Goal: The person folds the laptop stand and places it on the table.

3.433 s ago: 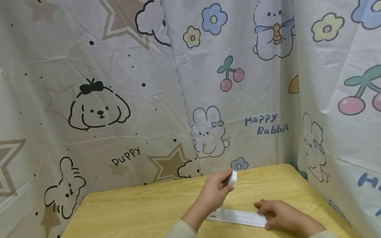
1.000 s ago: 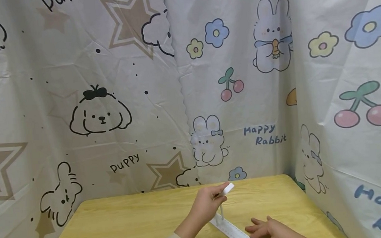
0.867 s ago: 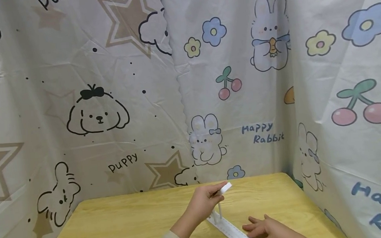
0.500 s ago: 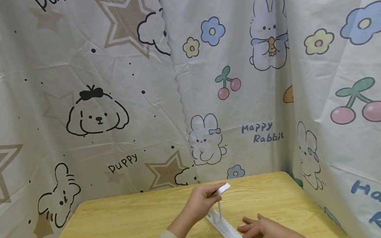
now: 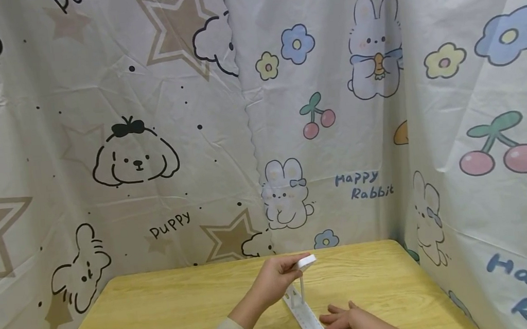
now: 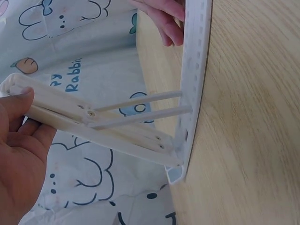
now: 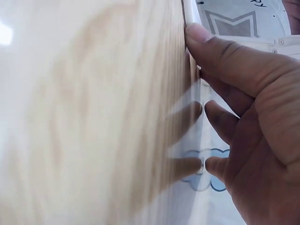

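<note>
A white folding stand has a long slotted base (image 5: 307, 321) lying on the table, hinged at its far end to a raised upper arm (image 6: 117, 140). Two thin struts (image 6: 140, 102) link arm and base. My left hand (image 5: 272, 281) pinches the arm's free end between thumb and fingers, keeping it tilted above the base. Along the base's right side lies my right hand (image 5: 357, 323), fingers spread and loosely bent. In the right wrist view the thumb (image 7: 199, 33) touches the base's edge while the other fingertips are at the tabletop. The base's near end is cut off in the head view.
The wood-grain table (image 5: 186, 305) stretches to the left and right of the stand. Behind it and on both sides hang curtains (image 5: 205, 138) printed with rabbits, puppies, stars and flowers.
The base has swung from lying crosswise to pointing toward me, its near end moving left. The right hand has moved left and nearer me with it. The left hand has lowered the arm slightly.
</note>
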`<action>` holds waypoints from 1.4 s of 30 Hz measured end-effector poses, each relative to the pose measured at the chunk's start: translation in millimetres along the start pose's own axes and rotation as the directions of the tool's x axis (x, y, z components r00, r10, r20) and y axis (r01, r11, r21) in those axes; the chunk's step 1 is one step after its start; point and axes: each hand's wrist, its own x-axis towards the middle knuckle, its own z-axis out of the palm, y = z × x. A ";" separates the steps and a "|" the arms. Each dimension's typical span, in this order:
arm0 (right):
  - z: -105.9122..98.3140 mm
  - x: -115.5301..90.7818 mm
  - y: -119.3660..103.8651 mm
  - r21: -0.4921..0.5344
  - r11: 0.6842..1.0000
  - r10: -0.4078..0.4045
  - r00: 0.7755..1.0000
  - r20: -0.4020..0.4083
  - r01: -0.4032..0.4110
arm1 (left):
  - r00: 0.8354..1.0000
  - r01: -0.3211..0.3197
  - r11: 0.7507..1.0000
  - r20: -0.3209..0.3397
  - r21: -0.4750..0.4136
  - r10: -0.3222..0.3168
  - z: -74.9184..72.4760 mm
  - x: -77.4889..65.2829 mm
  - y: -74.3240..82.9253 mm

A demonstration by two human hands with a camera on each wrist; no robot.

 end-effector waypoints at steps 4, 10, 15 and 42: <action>5.1 4.0 1.8 -0.031 0.999 -0.040 0.999 0.005 0.040 | 1.000 -0.001 1.000 -0.002 -0.023 0.001 -1.7 0.7 -3.1; 14.3 11.5 -2.7 -0.054 0.998 -0.039 0.999 -0.004 0.038 | 1.000 0.018 0.998 0.023 -0.064 -0.017 -7.4 0.7 -7.8; 26.0 20.0 -12.4 -0.079 0.997 -0.008 0.999 -0.049 0.004 | 0.998 0.054 0.994 0.035 -0.093 -0.051 -14.3 1.5 -11.7; 40.1 31.0 -47.6 -0.072 0.996 0.045 0.994 -0.101 -0.052 | 0.997 0.067 0.993 -0.029 -0.095 -0.070 -29.4 -12.5 -17.0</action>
